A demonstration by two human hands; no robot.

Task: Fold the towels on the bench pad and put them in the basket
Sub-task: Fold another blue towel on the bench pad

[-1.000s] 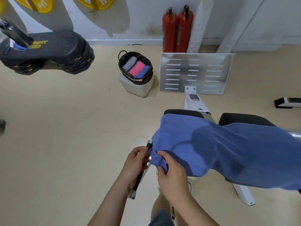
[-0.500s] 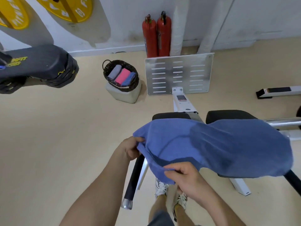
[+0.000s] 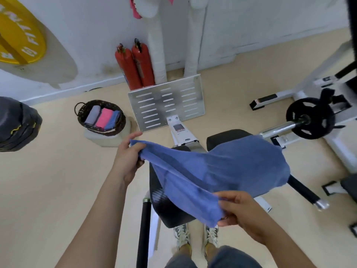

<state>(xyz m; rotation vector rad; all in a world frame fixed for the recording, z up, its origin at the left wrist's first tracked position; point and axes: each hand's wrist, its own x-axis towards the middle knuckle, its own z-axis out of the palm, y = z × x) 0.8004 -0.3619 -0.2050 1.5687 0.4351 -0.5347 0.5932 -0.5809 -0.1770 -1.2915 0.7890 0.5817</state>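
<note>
- Blue towel (image 3: 222, 167) has no print to read; the only clear writing is on the yellow weight plate (image 3: 17, 35) on the wall, upper left. Its white letters are cut off by the frame edge, and "FIT" is about all that can be made out.
- A small red-and-white sticker (image 3: 178, 128) sits on the white bench frame, too small to read. The black padded bag (image 3: 17, 124) at the left edge has yellow markings that cannot be read.
- The floor (image 3: 48, 180) is smooth and beige, and the wall (image 3: 87, 26) is white. Two red fire extinguishers (image 3: 135, 66) stand against it, behind a slotted metal footplate (image 3: 168, 103).
- A barbell with a black plate (image 3: 311, 118) lies to the right.
- A dark wicker basket (image 3: 81, 120) sits on a pale block (image 3: 108, 139), far left of the bench. It holds a grey roll (image 3: 92, 116), a pink roll (image 3: 104, 118) and a blue roll (image 3: 113, 118), side by side.
- The towel is stretched in the air over the black bench pad (image 3: 168, 207), and its far right part drapes over the bench.
- The left hand (image 3: 127, 157) pinches the towel's far left corner, index finger pointing out.
- The right hand (image 3: 245, 213) pinches the near edge between thumb and curled fingers, above the person's sneakers (image 3: 181, 236).
</note>
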